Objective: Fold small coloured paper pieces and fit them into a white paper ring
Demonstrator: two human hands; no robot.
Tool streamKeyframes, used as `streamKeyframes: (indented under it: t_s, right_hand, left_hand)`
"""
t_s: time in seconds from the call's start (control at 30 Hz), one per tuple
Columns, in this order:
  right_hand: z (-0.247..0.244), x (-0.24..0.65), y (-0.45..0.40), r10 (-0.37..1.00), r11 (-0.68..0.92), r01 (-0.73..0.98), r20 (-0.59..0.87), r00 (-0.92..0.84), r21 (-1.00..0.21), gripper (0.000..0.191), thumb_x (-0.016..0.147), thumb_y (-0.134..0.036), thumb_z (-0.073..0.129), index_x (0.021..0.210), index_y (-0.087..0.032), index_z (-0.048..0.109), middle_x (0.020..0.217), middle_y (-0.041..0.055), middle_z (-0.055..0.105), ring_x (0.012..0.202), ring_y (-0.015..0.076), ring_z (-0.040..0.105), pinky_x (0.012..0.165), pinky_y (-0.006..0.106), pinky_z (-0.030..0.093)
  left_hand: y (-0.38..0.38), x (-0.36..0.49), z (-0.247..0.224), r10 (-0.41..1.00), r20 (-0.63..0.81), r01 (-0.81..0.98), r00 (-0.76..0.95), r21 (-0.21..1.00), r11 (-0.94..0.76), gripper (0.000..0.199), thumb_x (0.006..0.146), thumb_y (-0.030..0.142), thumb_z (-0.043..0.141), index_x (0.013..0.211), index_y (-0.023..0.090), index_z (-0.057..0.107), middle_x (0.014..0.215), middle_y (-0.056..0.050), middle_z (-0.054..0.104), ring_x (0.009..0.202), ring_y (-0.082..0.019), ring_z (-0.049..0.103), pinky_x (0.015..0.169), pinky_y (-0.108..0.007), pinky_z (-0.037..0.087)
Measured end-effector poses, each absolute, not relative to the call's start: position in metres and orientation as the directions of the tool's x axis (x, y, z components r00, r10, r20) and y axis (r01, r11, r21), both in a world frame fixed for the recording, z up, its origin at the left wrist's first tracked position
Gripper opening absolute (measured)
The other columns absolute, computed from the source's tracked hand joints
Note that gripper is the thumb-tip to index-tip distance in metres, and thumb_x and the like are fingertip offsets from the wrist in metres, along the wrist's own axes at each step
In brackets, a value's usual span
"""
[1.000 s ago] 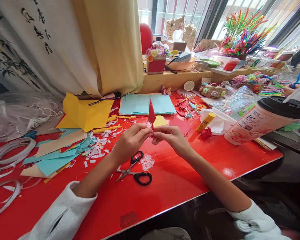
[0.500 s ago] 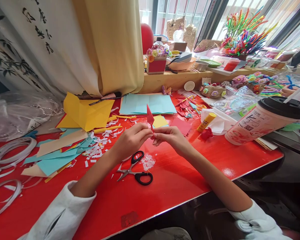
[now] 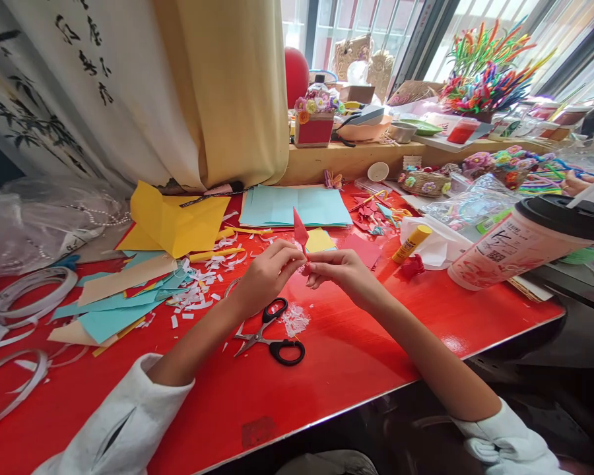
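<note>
Between my two hands stands a folded piece of red paper [image 3: 300,227], its pointed tip upward. My left hand [image 3: 268,274] pinches its lower end from the left, thumb and fingers pressed together. From the right, the fingertips of my right hand [image 3: 346,272] close on the same lower end, which they partly hide. Below my hands, black-handled scissors [image 3: 270,336] lie partly spread on the table, beside a whitish crumpled scrap [image 3: 296,319]. Just behind the hands are a small yellow paper [image 3: 319,240] and a flat red paper [image 3: 360,249].
Light blue sheets [image 3: 297,203] lie at the back of the red table [image 3: 356,369]. Yellow paper [image 3: 178,218], paper strips and tape rolls [image 3: 33,293] cover the left. A glue stick [image 3: 412,243] and a large cup [image 3: 519,244] stand right. Another person's hand [image 3: 577,182] shows at far right.
The whole view has shifted slightly, with things sitting a little further right. Both hands keep their pinch on the red paper, whose upright point looks slightly turned.
</note>
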State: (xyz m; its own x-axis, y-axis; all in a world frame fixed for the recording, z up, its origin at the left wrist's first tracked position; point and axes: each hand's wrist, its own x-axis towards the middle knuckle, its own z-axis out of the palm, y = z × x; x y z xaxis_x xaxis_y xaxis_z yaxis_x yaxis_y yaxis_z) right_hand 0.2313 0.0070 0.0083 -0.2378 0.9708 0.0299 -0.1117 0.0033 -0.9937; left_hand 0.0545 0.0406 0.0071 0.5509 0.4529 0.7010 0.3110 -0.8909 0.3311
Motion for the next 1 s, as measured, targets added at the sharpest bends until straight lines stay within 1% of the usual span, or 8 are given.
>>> streamKeyframes:
  t_s: [0.07, 0.13, 0.3, 0.57, 0.77, 0.8, 0.87, 1.0]
  right_hand:
    - [0.009, 0.2334, 0.0078, 0.976, -0.008, -0.137, 0.022, -0.217, -0.991, 0.018, 0.071, -0.025, 0.066, 0.084, -0.012, 0.069, 0.073, 0.004, 0.067, 0.06, 0.0112, 0.063, 0.063, 0.027, 0.052]
    - [0.0097, 0.2345, 0.0081, 0.976, -0.026, -0.14, 0.005, -0.218, -0.99, 0.022, 0.07, -0.025, 0.067, 0.087, -0.013, 0.069, 0.074, 0.0043, 0.067, 0.06, 0.0112, 0.062, 0.064, 0.027, 0.052]
    - [0.0107, 0.2328, 0.0066, 0.966, -0.022, -0.111, 0.008, -0.257, -0.994, 0.02, 0.07, -0.026, 0.066, 0.084, -0.013, 0.07, 0.073, 0.0038, 0.066, 0.061, 0.011, 0.062, 0.065, 0.028, 0.051]
    - [0.0118, 0.2333, 0.0049, 0.963, -0.008, -0.078, 0.014, -0.269, -0.997, 0.021, 0.07, -0.027, 0.065, 0.085, -0.013, 0.07, 0.069, 0.0041, 0.067, 0.06, 0.012, 0.062, 0.065, 0.029, 0.051]
    - [0.0122, 0.2325, 0.0038, 0.956, 0.014, -0.054, 0.03, -0.291, -0.998, 0.019, 0.071, -0.027, 0.064, 0.083, -0.013, 0.07, 0.067, 0.0033, 0.066, 0.06, 0.0121, 0.062, 0.065, 0.028, 0.052]
    - [0.0122, 0.2325, 0.0038, 0.955, 0.013, -0.052, 0.028, -0.295, -0.999, 0.019, 0.072, -0.027, 0.064, 0.083, -0.013, 0.07, 0.066, 0.0032, 0.066, 0.06, 0.0121, 0.062, 0.065, 0.028, 0.052]
    - [0.0126, 0.2329, 0.004, 0.953, 0.004, -0.059, 0.022, -0.302, -0.998, 0.019, 0.071, -0.026, 0.064, 0.083, -0.013, 0.07, 0.066, 0.0032, 0.066, 0.06, 0.012, 0.062, 0.065, 0.028, 0.051]
    - [0.0163, 0.2352, 0.0055, 0.959, -0.039, -0.117, -0.004, -0.284, -0.992, 0.018, 0.07, -0.026, 0.067, 0.081, -0.013, 0.07, 0.068, 0.0032, 0.066, 0.059, 0.0104, 0.061, 0.063, 0.026, 0.051]
  left_hand:
    - [0.04, 0.0552, 0.0098, 0.546, 0.672, 0.299, 0.501, 0.458, -0.837, 0.016, 0.087, 0.018, 0.045, 0.101, 0.018, 0.053, 0.088, -0.003, 0.058, 0.079, -0.011, 0.057, 0.072, -0.024, 0.049]
    - [0.0405, 0.0538, 0.0122, 0.558, 0.669, 0.291, 0.491, 0.478, -0.829, 0.018, 0.087, 0.02, 0.047, 0.104, 0.018, 0.053, 0.088, -0.003, 0.059, 0.078, -0.01, 0.057, 0.072, -0.024, 0.049]
    - [0.0428, 0.0501, 0.0114, 0.371, 0.705, 0.246, 0.604, 0.278, -0.929, 0.014, 0.086, 0.017, 0.047, 0.094, 0.018, 0.058, 0.089, -0.004, 0.058, 0.083, -0.012, 0.056, 0.073, -0.025, 0.048]
    - [0.0423, 0.0491, 0.0118, 0.297, 0.685, 0.208, 0.665, 0.211, -0.955, 0.015, 0.087, 0.014, 0.045, 0.094, 0.017, 0.057, 0.088, -0.004, 0.057, 0.082, -0.012, 0.055, 0.072, -0.025, 0.048]
    - [0.0419, 0.0463, 0.0101, 0.272, 0.642, 0.252, 0.717, 0.125, -0.96, 0.017, 0.087, 0.014, 0.042, 0.096, 0.016, 0.056, 0.09, -0.007, 0.058, 0.084, -0.014, 0.054, 0.072, -0.027, 0.048]
    - [0.0417, 0.0467, 0.01, 0.281, 0.639, 0.257, 0.716, 0.134, -0.957, 0.017, 0.087, 0.015, 0.042, 0.096, 0.016, 0.056, 0.091, -0.007, 0.058, 0.084, -0.014, 0.054, 0.073, -0.027, 0.048]
    - [0.0408, 0.0486, 0.0107, 0.342, 0.644, 0.263, 0.684, 0.218, -0.94, 0.017, 0.088, 0.016, 0.042, 0.094, 0.016, 0.057, 0.09, -0.007, 0.058, 0.083, -0.013, 0.055, 0.074, -0.027, 0.048]
    - [0.0371, 0.0543, 0.0159, 0.542, 0.597, 0.218, 0.591, 0.529, -0.82, 0.016, 0.087, 0.019, 0.044, 0.09, 0.017, 0.06, 0.085, -0.004, 0.06, 0.076, -0.01, 0.056, 0.07, -0.023, 0.048]
